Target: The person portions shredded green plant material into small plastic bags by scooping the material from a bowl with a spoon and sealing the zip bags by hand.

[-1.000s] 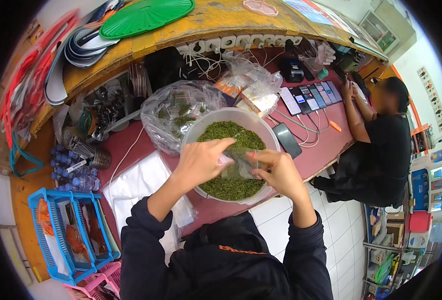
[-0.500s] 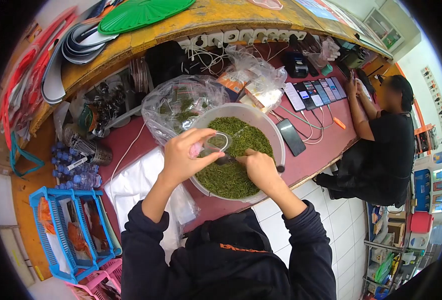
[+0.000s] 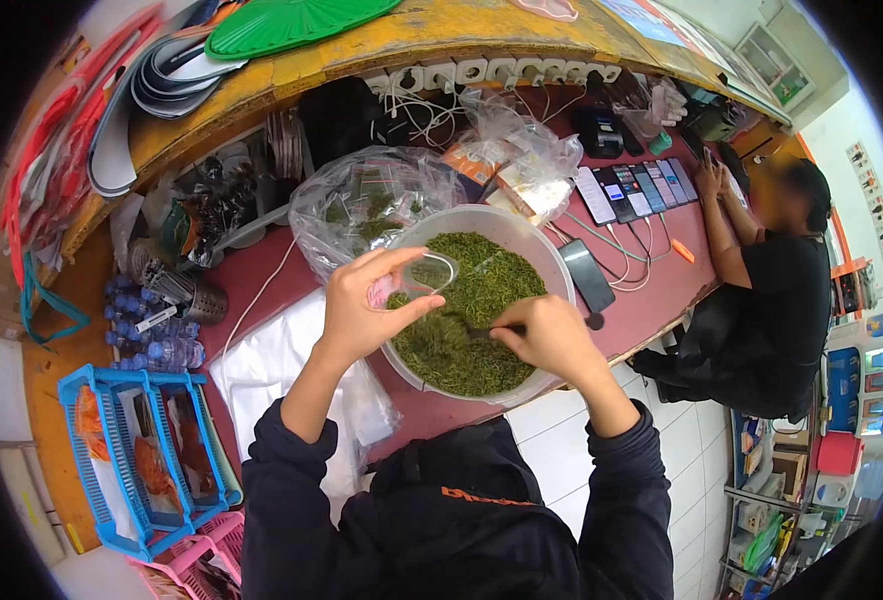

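A round translucent tub (image 3: 554,262) holds chopped green material (image 3: 482,365). Over its left part, my left hand (image 3: 367,300) keeps a small clear plastic bag (image 3: 428,272) open between thumb and fingers, its mouth facing right. My right hand (image 3: 547,338) is closed on the handle of a dark spoon, whose round dark end shows right of the hand. The spoon's other end points left, just above the green material, with a blurred green heap at its tip beside the bag.
Behind the tub lies a large clear bag (image 3: 312,215) of small packets. Several phones (image 3: 627,190) and cables are at the right, near a seated person (image 3: 782,290). White plastic sheets (image 3: 287,360), bottles (image 3: 177,353) and a blue basket (image 3: 142,545) are left.
The small bag has been opened at its mouth. My right hand let go of the bag, took hold of the spoon, and the spoon now carries green material.
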`<state>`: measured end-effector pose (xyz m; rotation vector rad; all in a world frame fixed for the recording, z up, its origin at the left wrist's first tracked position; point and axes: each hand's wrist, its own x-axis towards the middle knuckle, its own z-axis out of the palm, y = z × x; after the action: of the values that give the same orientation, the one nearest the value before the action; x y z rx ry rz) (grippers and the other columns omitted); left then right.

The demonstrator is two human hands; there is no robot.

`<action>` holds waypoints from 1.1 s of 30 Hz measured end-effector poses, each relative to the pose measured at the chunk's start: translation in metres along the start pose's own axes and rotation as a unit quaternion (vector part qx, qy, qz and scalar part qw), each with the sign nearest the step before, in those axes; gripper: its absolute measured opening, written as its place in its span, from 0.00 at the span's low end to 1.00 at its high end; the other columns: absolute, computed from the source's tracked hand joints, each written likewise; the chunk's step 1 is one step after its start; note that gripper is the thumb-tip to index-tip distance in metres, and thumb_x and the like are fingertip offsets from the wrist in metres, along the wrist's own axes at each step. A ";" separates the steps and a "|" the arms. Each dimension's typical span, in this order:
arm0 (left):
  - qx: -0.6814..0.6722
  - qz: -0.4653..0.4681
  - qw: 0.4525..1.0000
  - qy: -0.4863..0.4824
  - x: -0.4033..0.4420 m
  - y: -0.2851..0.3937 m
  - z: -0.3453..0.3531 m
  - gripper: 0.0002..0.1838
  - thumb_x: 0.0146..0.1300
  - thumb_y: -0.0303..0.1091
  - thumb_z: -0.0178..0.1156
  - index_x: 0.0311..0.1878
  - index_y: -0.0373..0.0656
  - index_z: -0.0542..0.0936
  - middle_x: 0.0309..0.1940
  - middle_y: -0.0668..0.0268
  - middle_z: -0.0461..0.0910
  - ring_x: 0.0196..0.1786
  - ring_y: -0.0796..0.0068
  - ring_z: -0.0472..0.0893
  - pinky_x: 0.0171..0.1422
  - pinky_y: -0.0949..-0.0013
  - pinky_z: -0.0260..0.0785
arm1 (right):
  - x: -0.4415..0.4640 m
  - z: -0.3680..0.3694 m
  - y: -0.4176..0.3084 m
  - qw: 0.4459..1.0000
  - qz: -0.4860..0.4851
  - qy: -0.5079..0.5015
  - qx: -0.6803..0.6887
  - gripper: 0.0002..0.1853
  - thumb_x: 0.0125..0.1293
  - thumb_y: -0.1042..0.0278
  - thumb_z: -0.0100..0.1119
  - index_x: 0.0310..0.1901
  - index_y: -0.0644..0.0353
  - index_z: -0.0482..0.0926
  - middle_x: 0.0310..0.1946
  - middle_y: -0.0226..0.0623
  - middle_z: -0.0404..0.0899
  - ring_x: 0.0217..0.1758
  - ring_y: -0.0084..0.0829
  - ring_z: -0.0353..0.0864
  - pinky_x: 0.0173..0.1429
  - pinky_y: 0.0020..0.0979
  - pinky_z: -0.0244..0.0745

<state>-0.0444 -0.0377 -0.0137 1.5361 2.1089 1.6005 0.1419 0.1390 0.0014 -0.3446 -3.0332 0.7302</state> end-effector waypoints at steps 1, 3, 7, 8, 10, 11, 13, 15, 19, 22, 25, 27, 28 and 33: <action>-0.039 -0.022 0.999 0.022 -0.001 -0.006 0.001 0.28 0.43 0.32 0.79 0.51 0.41 0.83 0.27 0.69 0.75 0.28 0.80 0.72 0.34 0.75 0.67 | -0.003 -0.004 0.003 0.999 0.032 0.027 0.001 0.06 0.54 0.63 0.69 0.31 0.55 0.88 0.29 0.34 0.85 0.32 0.40 0.84 0.37 0.38 0.78; -0.080 -0.043 0.995 0.042 -0.001 -0.007 0.002 0.27 0.43 0.38 0.80 0.49 0.43 0.84 0.26 0.69 0.77 0.27 0.78 0.74 0.34 0.73 0.67 | -0.009 -0.009 0.009 0.993 0.082 0.074 -0.032 0.06 0.54 0.64 0.70 0.31 0.55 0.88 0.28 0.35 0.86 0.31 0.40 0.85 0.36 0.37 0.78; -0.048 -0.117 0.992 0.009 0.003 0.001 0.004 0.29 0.41 0.40 0.81 0.49 0.43 0.83 0.27 0.69 0.77 0.28 0.79 0.75 0.35 0.74 0.68 | -0.019 -0.019 0.014 0.990 0.110 0.089 0.013 0.06 0.55 0.64 0.70 0.31 0.55 0.88 0.28 0.37 0.86 0.30 0.38 0.86 0.36 0.35 0.78; -0.023 -0.138 0.990 -0.015 0.004 0.003 0.006 0.29 0.41 0.42 0.81 0.48 0.43 0.83 0.28 0.66 0.80 0.29 0.76 0.78 0.36 0.72 0.70 | -0.021 -0.020 0.013 0.990 0.109 0.087 0.013 0.06 0.55 0.64 0.70 0.31 0.55 0.88 0.28 0.37 0.86 0.30 0.38 0.86 0.36 0.35 0.78; 0.044 -0.124 0.991 -0.030 0.003 0.005 0.012 0.30 0.42 0.46 0.80 0.48 0.44 0.83 0.31 0.64 0.82 0.31 0.71 0.81 0.38 0.69 0.73 | -0.026 -0.029 0.008 0.979 0.122 0.164 -0.008 0.06 0.55 0.63 0.70 0.31 0.54 0.88 0.27 0.34 0.85 0.29 0.40 0.84 0.35 0.37 0.77; 0.110 -0.107 0.987 -0.047 0.003 0.007 0.016 0.31 0.42 0.49 0.79 0.49 0.44 0.83 0.34 0.62 0.84 0.33 0.67 0.84 0.39 0.66 0.75 | -0.027 -0.033 0.003 0.973 0.106 0.206 -0.008 0.04 0.55 0.65 0.70 0.30 0.55 0.87 0.27 0.31 0.83 0.29 0.38 0.83 0.33 0.36 0.76; 0.126 -0.092 0.986 -0.062 0.003 0.009 0.027 0.32 0.43 0.53 0.78 0.49 0.44 0.84 0.36 0.60 0.85 0.36 0.63 0.85 0.41 0.63 0.76 | -0.028 -0.033 -0.006 0.960 0.081 0.265 -0.032 0.04 0.54 0.67 0.71 0.31 0.54 0.87 0.28 0.29 0.82 0.28 0.35 0.82 0.32 0.35 0.74; 0.134 -0.077 0.985 -0.081 0.006 0.015 0.035 0.32 0.43 0.56 0.76 0.48 0.44 0.84 0.37 0.60 0.86 0.37 0.59 0.85 0.41 0.61 0.76 | -0.027 -0.030 -0.012 0.944 0.054 0.322 -0.056 0.04 0.54 0.68 0.71 0.31 0.53 0.86 0.29 0.27 0.81 0.28 0.33 0.81 0.32 0.33 0.73; 0.131 -0.061 0.987 -0.062 0.010 0.019 0.045 0.31 0.43 0.56 0.76 0.46 0.44 0.85 0.36 0.60 0.86 0.36 0.60 0.85 0.40 0.61 0.76 | -0.025 -0.022 -0.019 0.910 -0.021 0.375 -0.174 0.06 0.53 0.68 0.72 0.34 0.52 0.86 0.32 0.23 0.79 0.29 0.28 0.76 0.33 0.30 0.69; 0.139 -0.088 0.984 -0.074 0.010 0.021 0.043 0.28 0.43 0.54 0.76 0.44 0.45 0.85 0.35 0.61 0.86 0.35 0.60 0.85 0.39 0.61 0.76 | -0.027 -0.030 -0.023 0.903 -0.014 0.384 -0.193 0.06 0.52 0.69 0.72 0.33 0.52 0.85 0.32 0.23 0.78 0.31 0.28 0.76 0.34 0.30 0.68; 0.152 -0.079 0.984 -0.042 0.004 0.014 0.040 0.26 0.44 0.52 0.76 0.42 0.45 0.85 0.34 0.62 0.85 0.34 0.60 0.85 0.37 0.61 0.75 | -0.036 -0.051 -0.020 0.923 0.052 0.344 -0.167 0.05 0.51 0.68 0.72 0.30 0.53 0.85 0.31 0.26 0.79 0.32 0.31 0.79 0.37 0.35 0.68; 0.179 -0.072 0.981 -0.020 0.002 0.013 0.039 0.21 0.47 0.49 0.74 0.41 0.46 0.85 0.33 0.64 0.85 0.32 0.60 0.84 0.36 0.61 0.75 | -0.036 -0.053 -0.017 0.936 0.073 0.292 -0.181 0.05 0.52 0.67 0.72 0.29 0.54 0.85 0.30 0.27 0.80 0.31 0.33 0.79 0.37 0.36 0.69; 0.178 -0.070 0.981 -0.021 0.003 0.013 0.038 0.21 0.47 0.49 0.74 0.41 0.46 0.85 0.33 0.64 0.85 0.32 0.60 0.84 0.36 0.61 0.75 | -0.034 -0.055 -0.015 0.946 0.093 0.240 -0.195 0.05 0.52 0.66 0.71 0.29 0.54 0.85 0.29 0.28 0.80 0.29 0.35 0.79 0.38 0.38 0.69; 0.209 -0.057 0.972 -0.091 0.011 0.000 0.025 0.14 0.52 0.45 0.72 0.34 0.46 0.84 0.31 0.64 0.83 0.34 0.59 0.84 0.36 0.60 0.74 | -0.004 -0.008 0.013 0.958 0.120 0.113 -0.234 0.04 0.51 0.67 0.67 0.24 0.56 0.84 0.26 0.37 0.82 0.30 0.39 0.83 0.41 0.41 0.71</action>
<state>-0.0352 -0.0125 -0.0203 1.5567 2.4821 0.9759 0.1491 0.1534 0.0030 -0.7508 -2.9323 -0.0478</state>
